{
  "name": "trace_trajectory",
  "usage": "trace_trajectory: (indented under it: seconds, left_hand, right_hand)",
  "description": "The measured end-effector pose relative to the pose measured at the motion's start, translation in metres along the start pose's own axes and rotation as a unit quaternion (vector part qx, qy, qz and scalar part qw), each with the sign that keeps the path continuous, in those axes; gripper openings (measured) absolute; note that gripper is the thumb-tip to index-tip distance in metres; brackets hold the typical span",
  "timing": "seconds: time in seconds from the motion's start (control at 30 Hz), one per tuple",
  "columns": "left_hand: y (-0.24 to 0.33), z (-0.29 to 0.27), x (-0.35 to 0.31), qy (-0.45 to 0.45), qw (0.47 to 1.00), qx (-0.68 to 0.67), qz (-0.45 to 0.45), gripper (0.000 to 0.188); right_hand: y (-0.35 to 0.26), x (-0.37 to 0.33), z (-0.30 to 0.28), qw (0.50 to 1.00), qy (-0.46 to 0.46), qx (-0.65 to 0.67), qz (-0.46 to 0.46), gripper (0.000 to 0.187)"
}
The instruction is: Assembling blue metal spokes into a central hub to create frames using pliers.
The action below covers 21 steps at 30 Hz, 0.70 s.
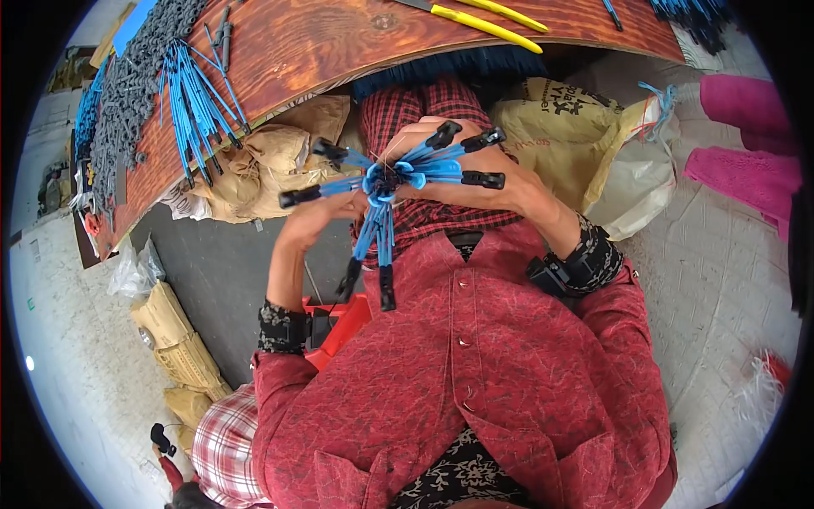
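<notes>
Above my lap is a star-shaped frame of blue ribs [380,222], with paired ribs spreading from a dark centre [386,180] and black end pieces at their tips. My left hand [329,214] reaches in from the left and grips the frame from behind, its fingers partly hidden by the ribs. My right hand [475,174] is curled around the right side of the frame near the centre, its fingertips mostly covered. A thin dark wire or thread shows at the centre; which fingers hold it, I cannot make out.
A wooden table [280,51] curves across the top, bearing a heap of grey plastic pieces [127,110], loose blue ribs [193,106] and yellow-handled pliers [487,27]. Sacks [551,136] stand beneath it. A red container [343,327] is beside my left forearm; pink cloth [746,178] lies right.
</notes>
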State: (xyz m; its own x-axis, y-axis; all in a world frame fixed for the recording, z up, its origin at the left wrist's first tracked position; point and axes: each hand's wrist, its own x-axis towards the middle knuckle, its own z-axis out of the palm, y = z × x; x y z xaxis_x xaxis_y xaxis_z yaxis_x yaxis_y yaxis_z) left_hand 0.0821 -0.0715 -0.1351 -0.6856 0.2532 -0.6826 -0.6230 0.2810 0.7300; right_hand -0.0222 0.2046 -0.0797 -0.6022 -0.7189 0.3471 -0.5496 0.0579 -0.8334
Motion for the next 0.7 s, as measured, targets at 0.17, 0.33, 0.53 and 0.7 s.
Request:
trace_trajectory:
  seconds: [0.17,0.33,0.53,0.7]
  left_hand:
    - [0.057,0.015,-0.031,0.090,0.948,-0.040,0.302,0.096]
    - [0.079,0.030,-0.028,0.103,0.927,-0.020,0.359,0.098]
    - [0.077,0.035,-0.029,0.161,0.855,0.178,0.460,0.083]
    - [0.067,0.046,-0.015,0.170,0.875,-0.037,0.452,0.047]
  right_hand:
    - [-0.015,0.013,-0.010,0.994,-0.073,-0.015,0.074,0.033]
    - [-0.023,0.027,-0.006,0.992,-0.049,-0.033,0.116,0.033]
    - [-0.012,0.026,-0.007,0.993,-0.050,-0.105,0.036,0.033]
    - [-0.005,0.023,-0.002,0.991,-0.088,0.068,0.078,0.037]
